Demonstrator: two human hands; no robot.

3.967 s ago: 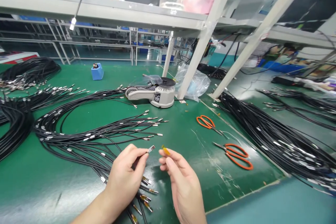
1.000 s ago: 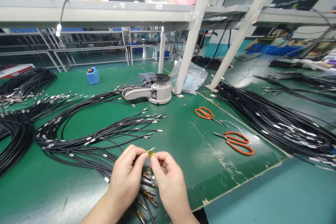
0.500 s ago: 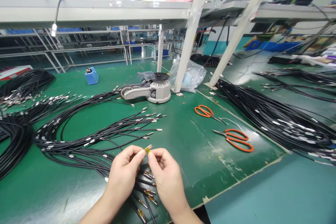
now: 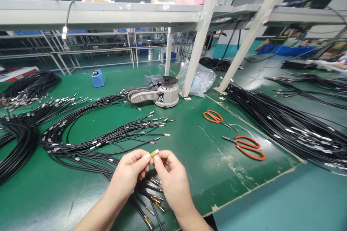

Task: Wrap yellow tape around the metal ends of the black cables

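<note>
My left hand (image 4: 129, 175) pinches a thin black cable just behind its metal end (image 4: 155, 152), low in the middle of the view. My right hand (image 4: 171, 179) pinches the same end from the right, fingertips pressed on a small strip of yellow tape around it. Both hands hover just above the green mat (image 4: 187, 140). Under them lie several black cables with yellow-taped ends (image 4: 155, 199). A fan of untaped cable ends (image 4: 151, 126) lies a little farther away.
A grey tape dispenser (image 4: 159, 94) stands behind the cables, with a clear plastic bag (image 4: 199, 79) by a white shelf post. Two orange scissors (image 4: 215, 117) (image 4: 248, 146) lie to the right. Black cable bundles (image 4: 292, 126) (image 4: 18, 137) flank the mat. A blue box (image 4: 97, 78) sits far left.
Four seconds ago my hands were apart, the right holding a loose yellow tape piece; now both pinch the cable end with the tape on it. In the last second they barely moved.
</note>
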